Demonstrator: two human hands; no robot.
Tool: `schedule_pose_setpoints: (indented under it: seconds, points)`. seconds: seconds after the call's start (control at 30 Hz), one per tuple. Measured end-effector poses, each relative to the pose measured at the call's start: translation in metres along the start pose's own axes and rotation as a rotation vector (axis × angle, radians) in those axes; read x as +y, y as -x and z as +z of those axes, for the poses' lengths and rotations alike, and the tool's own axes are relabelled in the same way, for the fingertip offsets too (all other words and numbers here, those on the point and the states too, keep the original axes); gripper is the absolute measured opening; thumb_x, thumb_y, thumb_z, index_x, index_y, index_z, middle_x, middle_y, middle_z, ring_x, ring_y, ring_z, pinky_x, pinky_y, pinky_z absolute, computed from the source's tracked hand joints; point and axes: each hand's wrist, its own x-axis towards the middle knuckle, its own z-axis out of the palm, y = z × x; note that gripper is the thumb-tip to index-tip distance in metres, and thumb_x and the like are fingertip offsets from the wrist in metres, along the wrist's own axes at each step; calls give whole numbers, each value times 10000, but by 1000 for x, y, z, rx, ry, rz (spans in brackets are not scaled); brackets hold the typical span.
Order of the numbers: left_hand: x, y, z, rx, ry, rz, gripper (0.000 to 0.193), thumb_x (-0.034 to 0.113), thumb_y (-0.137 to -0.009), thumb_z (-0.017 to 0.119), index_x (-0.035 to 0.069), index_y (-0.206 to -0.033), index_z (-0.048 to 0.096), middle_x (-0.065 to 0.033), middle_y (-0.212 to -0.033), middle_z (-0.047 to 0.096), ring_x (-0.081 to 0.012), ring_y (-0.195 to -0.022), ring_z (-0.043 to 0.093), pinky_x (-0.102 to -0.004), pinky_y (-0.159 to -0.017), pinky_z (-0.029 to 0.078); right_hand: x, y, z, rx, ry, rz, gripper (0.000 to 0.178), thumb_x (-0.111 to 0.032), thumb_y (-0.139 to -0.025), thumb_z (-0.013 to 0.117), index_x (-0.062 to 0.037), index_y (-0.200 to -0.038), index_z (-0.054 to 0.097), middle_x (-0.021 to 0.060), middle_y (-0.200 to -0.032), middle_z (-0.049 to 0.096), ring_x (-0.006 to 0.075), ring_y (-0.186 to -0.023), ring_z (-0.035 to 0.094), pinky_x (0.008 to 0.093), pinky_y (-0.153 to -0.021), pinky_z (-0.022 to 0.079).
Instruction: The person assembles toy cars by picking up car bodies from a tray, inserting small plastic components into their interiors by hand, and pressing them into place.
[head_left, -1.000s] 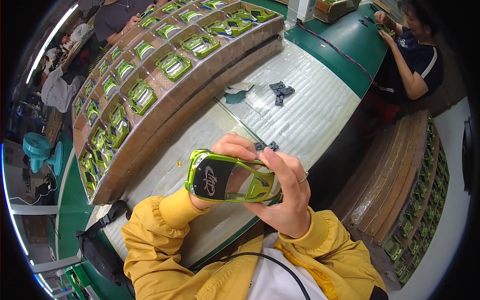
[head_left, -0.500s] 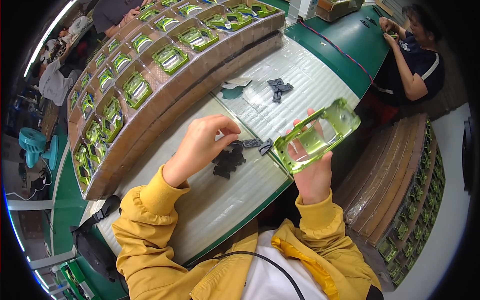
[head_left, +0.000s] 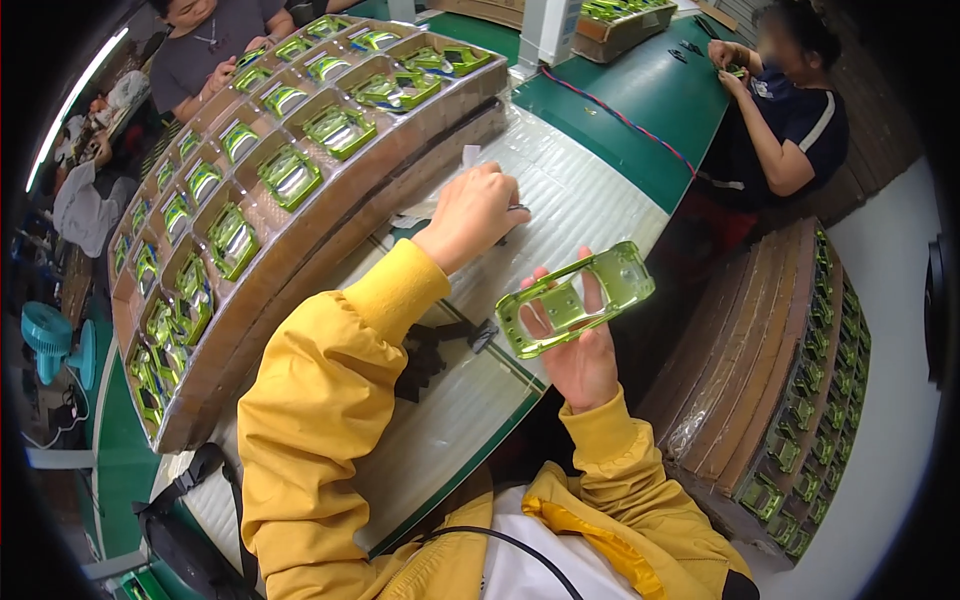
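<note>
Holding a green plastic frame [head_left: 575, 300] up in your right hand [head_left: 580, 355] while your left hand [head_left: 470, 212] reaches out over the table [head_left: 600, 185].

Your right hand grips the frame from beneath, fingers showing through its open window, and the frame hangs tilted above the near edge of the table, off its surface. Your left hand is stretched forward with the fingers curled down onto the pale ribbed mat [head_left: 560, 170]; you cannot tell from this view whether it has closed on anything. A small heap of black parts [head_left: 425, 355] lies on the mat just beside your yellow sleeve [head_left: 330, 380]. To your left, cardboard trays [head_left: 300, 230] hold rows of similar green frames. Across the table, another person [head_left: 790, 110] works with both hands.
</note>
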Motion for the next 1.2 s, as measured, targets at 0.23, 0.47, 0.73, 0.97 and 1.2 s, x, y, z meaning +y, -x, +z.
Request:
schedule_pose_setpoints:
  seconds: [0.23, 0.47, 0.73, 0.97, 1.2]
  points:
    - [3, 4, 2, -190, 16, 40, 208, 161, -628, 671, 21, -771, 615, -124, -737, 578, -276, -745, 562, -355, -654, 439, -2, 1, -14, -164, -145, 25, 919, -88, -672, 696, -282, -1364, 124, 151, -1335, 275, 319, -1228, 302, 412, -1011, 276]
    - [29, 44, -33, 89, 254, -52, 176, 107, -672, 677, 22, -810, 608, -81, -741, 600, -179, -615, 559, -267, -565, 452, 6, 3, -12, -168, -63, -34, 904, 15, -617, 683, -289, -1333, 224, 63, -1303, 317, 348, -1258, 229, 490, -1020, 243]
    - [75, 95, -69, 148, 427, 225, 198, 30, -595, 716, 49, -756, 604, -55, -772, 597, -197, -670, 582, -275, -574, 468, 14, 2, 4, -84, 216, -260, 746, 53, -641, 687, -200, -1234, 313, 124, -1286, 328, 298, -1230, 296, 469, -975, 339]
    - [80, 110, -56, 14, 353, 292, 196, 87, -612, 698, 69, -778, 596, -45, -789, 585, -216, -681, 571, -302, -577, 466, 21, -8, 2, -436, 367, -423, 645, -45, -669, 711, -175, -1154, 307, 191, -1230, 370, 356, -1201, 330, 465, -985, 322]
    - [79, 110, -56, -102, 451, 255, 178, 66, -634, 689, 76, -795, 613, -55, -778, 589, -236, -698, 576, -309, -576, 469, 22, -4, -1, -476, 294, -365, 583, -77, -659, 727, -167, -1093, 348, 177, -1164, 419, 365, -1156, 389, 469, -965, 349]
